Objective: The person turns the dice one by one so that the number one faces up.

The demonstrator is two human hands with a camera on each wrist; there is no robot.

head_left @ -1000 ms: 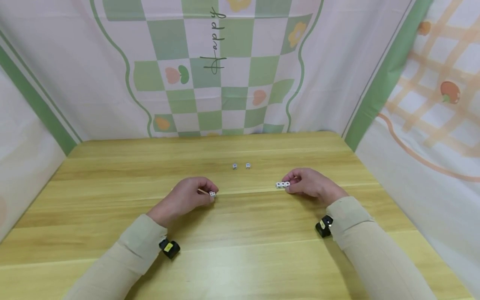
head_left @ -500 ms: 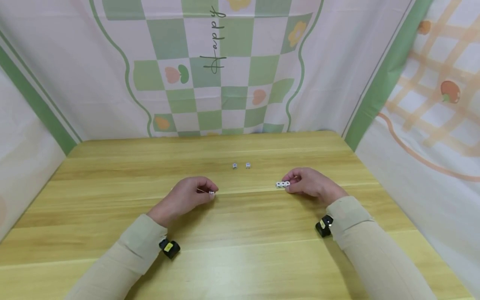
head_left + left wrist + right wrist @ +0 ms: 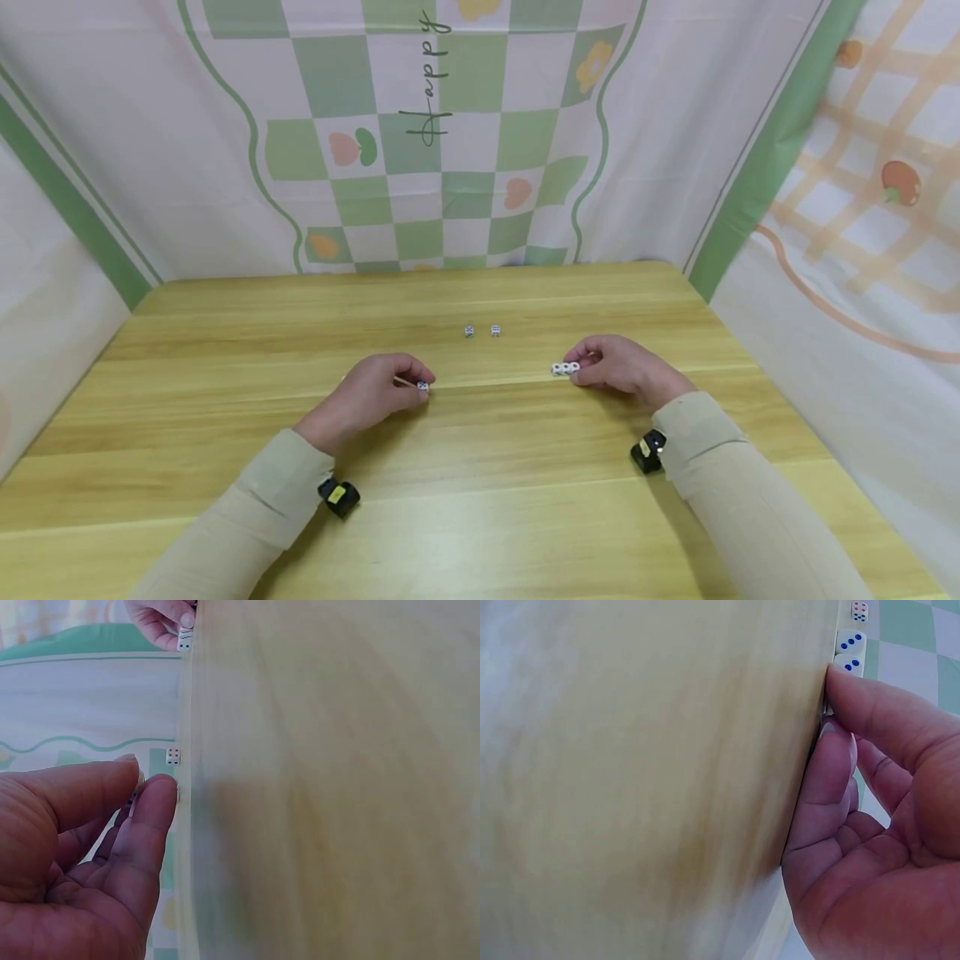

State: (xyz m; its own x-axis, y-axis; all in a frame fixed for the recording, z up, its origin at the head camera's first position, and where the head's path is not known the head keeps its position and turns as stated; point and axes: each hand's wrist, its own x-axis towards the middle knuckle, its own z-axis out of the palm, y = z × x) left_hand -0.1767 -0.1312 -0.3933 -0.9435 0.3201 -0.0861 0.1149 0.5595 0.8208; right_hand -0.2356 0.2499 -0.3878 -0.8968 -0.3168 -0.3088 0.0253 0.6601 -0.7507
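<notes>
My left hand (image 3: 378, 387) pinches a small white die (image 3: 423, 387) between thumb and fingertips, just over the wooden table. A thin pale line, perhaps a stick, shows between those fingers; I cannot tell what it is. In the left wrist view the thumb and fingers mostly hide the die. To the right, three white dice (image 3: 566, 368) stand side by side in a short row. The thumb and forefinger of my right hand (image 3: 622, 367) grip that row at its right end. Blue pips show on the row's dice (image 3: 851, 643) in the right wrist view.
Two more dice, a left one (image 3: 468, 332) and a right one (image 3: 495, 331), lie apart farther back on the wooden table (image 3: 480, 500). Patterned cloth (image 3: 472, 142) hangs behind the table's far edge and along both sides. A small black device (image 3: 341, 497) sits at each wrist.
The die in my left fingers has turned, so a different face points up. My right hand and its row of dice stay where they were.
</notes>
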